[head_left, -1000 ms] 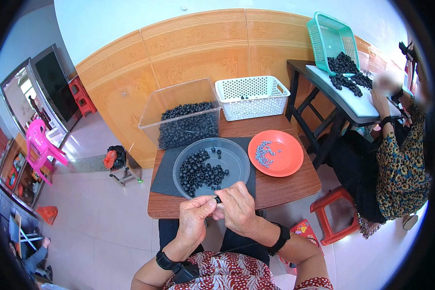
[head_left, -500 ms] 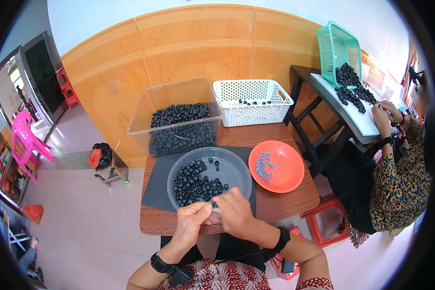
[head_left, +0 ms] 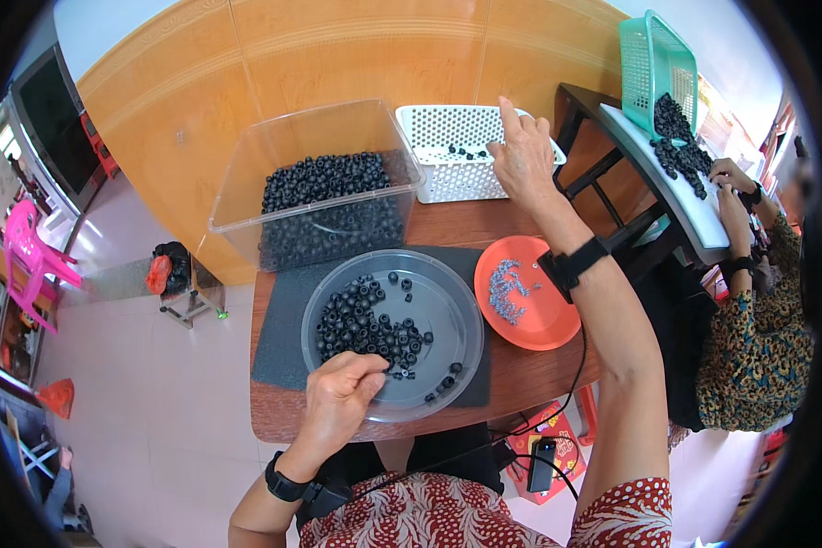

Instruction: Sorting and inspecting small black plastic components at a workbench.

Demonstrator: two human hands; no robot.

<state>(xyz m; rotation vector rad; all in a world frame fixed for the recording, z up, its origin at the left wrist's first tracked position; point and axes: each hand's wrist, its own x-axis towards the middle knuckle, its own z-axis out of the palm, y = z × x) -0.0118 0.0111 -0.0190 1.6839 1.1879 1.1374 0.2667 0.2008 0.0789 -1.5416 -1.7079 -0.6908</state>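
My left hand (head_left: 340,395) is closed at the near left rim of a grey round basin (head_left: 447,310), its fingertips by the black parts; whatever it pinches is hidden. In the basin lie many small, round black parts (head_left: 356,320) with holes, with a few apart at the right side. Stretched far forward, my right hand (head_left: 524,157) is open over the right end of a white perforated basket (head_left: 457,179), fingers spread. Several black parts sit inside that basket. Right of the basin, an orange plate (head_left: 548,315) holds small grey-blue pieces (head_left: 507,290).
A clear plastic bin (head_left: 233,219) heaped with black parts stands at the back left of the wooden table (head_left: 279,411). A dark mat (head_left: 279,342) lies under the basin. At the right, a co-worker's hands (head_left: 735,196) handle black parts near a tipped green basket (head_left: 635,78).
My hands have parted: the right has reached forward over the white basket and opened, while the left has dropped slightly left at the basin. A few black parts now show at the basin's right side.
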